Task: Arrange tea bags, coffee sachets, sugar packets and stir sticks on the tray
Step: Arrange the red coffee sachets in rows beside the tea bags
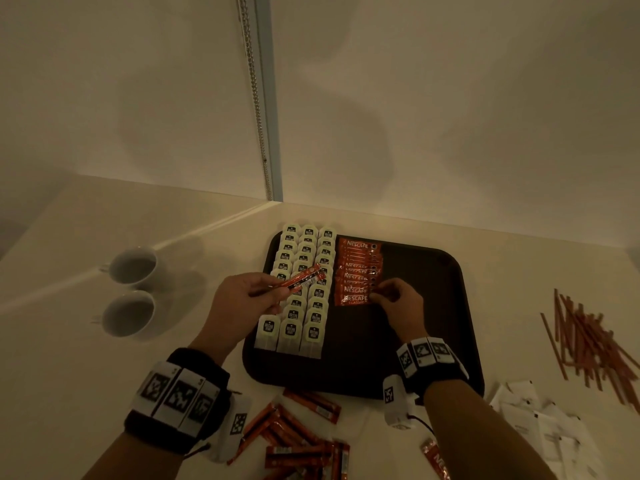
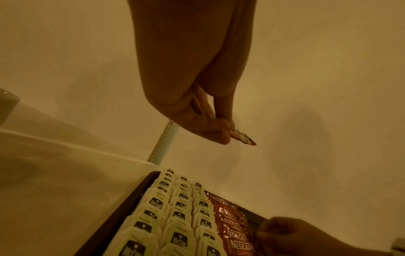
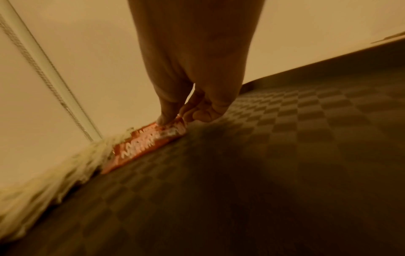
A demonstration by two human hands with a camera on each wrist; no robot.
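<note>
Orange sachets [image 1: 302,280] pinched between left hand [image 1: 242,299] thumb and fingers, raised above tea bags [image 1: 304,289] on dark tray [image 1: 429,306]. Just right of that hand, sachet row [image 1: 356,271] beside the tea bags. Right hand [image 1: 401,303] at the row's near right end, fingertips [image 3: 166,119] pinching the nearest sachet [image 1: 353,299]. Loose sachets [image 1: 301,441] below both wrists; sticks [image 1: 585,341] and sugar packets [image 1: 540,427] well right.

Head looks down from above — wrist views sit close, sharing the tray [image 1: 433,271]
</note>
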